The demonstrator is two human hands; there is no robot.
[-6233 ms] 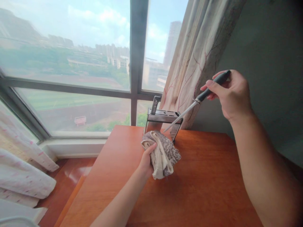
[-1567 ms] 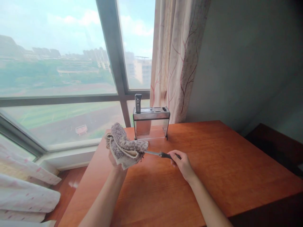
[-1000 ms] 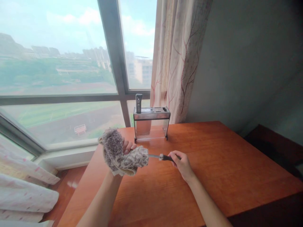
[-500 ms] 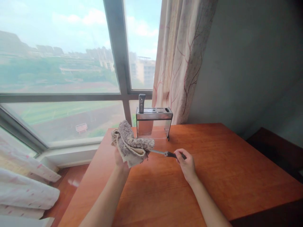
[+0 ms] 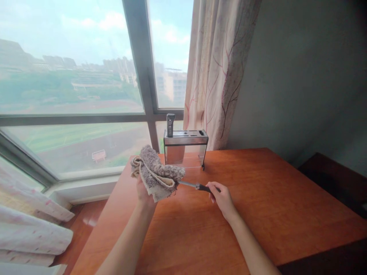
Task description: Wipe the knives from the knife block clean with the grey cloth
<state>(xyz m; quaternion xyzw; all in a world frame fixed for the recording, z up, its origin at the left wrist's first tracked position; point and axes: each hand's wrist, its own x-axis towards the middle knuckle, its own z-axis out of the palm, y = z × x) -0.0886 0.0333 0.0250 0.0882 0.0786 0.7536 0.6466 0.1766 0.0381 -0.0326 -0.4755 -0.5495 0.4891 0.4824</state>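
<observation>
My left hand point(image 5: 145, 194) is wrapped round a folded grey-brown fluffy cloth point(image 5: 156, 172) with a pale underside, held up above the table. My right hand point(image 5: 220, 196) is closed on the black handle of a slim metal-shafted tool point(image 5: 203, 188). Its thin silvery shaft runs leftward into the cloth folds, so its far end is hidden and I cannot tell whether it is a knife or a honing steel. Behind the cloth stands a clear-sided knife block point(image 5: 186, 139) with slots in its metallic top. One dark-handled knife point(image 5: 170, 125) sticks up from its left end.
The brown wooden table point(image 5: 258, 206) reaches toward the window point(image 5: 71, 152) at the left. A patterned curtain point(image 5: 218, 68) hangs behind the knife block, and another pale curtain point(image 5: 31, 229) is at lower left. A dark surface point(image 5: 332, 175) lies beyond the table's right edge.
Both hands, the cloth and the tool have shifted slightly left in view. The right-hand fingers have changed position slightly on the handle; the shaft still goes into the cloth.
</observation>
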